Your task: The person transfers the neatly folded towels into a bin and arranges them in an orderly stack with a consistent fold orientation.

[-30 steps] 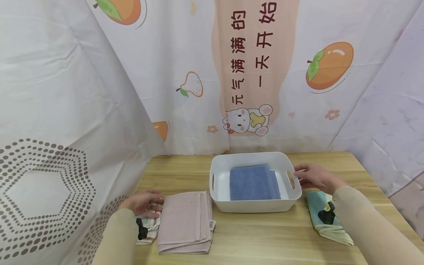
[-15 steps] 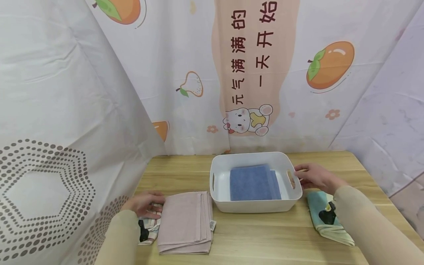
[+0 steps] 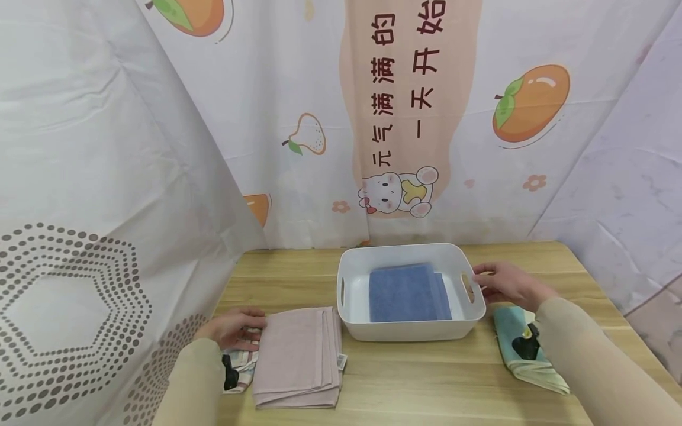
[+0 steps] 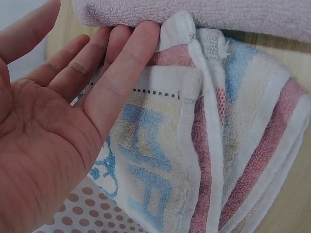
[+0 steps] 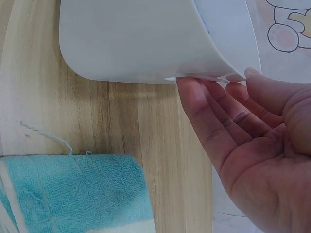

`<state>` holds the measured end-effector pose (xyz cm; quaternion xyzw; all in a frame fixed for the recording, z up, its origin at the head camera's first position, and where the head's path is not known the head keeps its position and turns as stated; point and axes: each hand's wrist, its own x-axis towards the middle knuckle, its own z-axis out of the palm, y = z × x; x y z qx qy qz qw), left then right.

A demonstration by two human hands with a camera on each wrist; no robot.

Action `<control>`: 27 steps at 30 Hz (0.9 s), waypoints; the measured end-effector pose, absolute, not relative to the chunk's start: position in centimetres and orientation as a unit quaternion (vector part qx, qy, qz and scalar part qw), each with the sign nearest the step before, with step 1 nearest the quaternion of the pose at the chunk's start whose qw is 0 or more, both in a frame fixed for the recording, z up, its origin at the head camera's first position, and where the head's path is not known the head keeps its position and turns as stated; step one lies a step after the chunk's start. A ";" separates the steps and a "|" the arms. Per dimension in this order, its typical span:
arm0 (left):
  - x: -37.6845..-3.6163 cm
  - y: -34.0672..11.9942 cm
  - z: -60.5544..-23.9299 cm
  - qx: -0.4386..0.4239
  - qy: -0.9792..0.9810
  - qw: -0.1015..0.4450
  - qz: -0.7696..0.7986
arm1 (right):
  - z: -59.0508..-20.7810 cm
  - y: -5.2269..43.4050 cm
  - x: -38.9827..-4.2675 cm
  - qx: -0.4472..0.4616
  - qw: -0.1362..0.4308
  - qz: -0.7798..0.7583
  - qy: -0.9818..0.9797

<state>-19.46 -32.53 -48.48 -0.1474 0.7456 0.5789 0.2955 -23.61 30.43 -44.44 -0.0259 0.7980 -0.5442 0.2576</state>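
White rectangular plastic basket (image 3: 410,328) sits mid-bench toward the far edge, a folded blue towel (image 3: 407,294) inside it. Your right hand (image 3: 508,285) rests straight, relaxed fingers (image 5: 204,109) against its right rim, grasping nothing. Your left hand (image 3: 230,328) lies flat, fingers released, on a striped pink-and-blue towel (image 4: 214,160) at the bench's left edge, beside a folded pink towel (image 3: 298,357). A teal towel (image 3: 511,337) lies near the right edge.

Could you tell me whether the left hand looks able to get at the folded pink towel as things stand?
Probably yes. The left hand lies open on the striped towel, its fingertips already at the pink towel edge, with nothing lying between them.
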 end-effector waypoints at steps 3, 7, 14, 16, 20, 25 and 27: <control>-19.5 -32.6 -48.5 -0.142 0.743 0.300 0.581 | -44.4 30.4 -23.6 -0.025 0.258 -0.542 0.799; -19.5 -32.6 -48.7 -0.141 0.744 0.299 0.580 | -44.3 30.4 -23.5 -0.024 0.258 -0.541 0.800; -19.3 -32.5 -48.9 -0.139 0.754 0.296 0.570 | -44.3 30.3 -23.5 -0.026 0.258 -0.545 0.797; -19.2 -32.5 -49.0 -0.139 0.757 0.294 0.566 | -44.4 30.3 -23.5 -0.026 0.259 -0.545 0.797; -19.1 -32.6 -49.0 -0.136 0.760 0.292 0.565 | -44.4 30.5 -23.6 -0.028 0.259 -0.542 0.799; -19.1 -32.7 -49.0 -0.131 0.758 0.299 0.565 | -44.4 30.5 -23.7 -0.026 0.259 -0.537 0.802; -19.1 -32.6 -49.0 -0.132 0.759 0.300 0.562 | -44.4 30.6 -23.7 -0.023 0.259 -0.535 0.804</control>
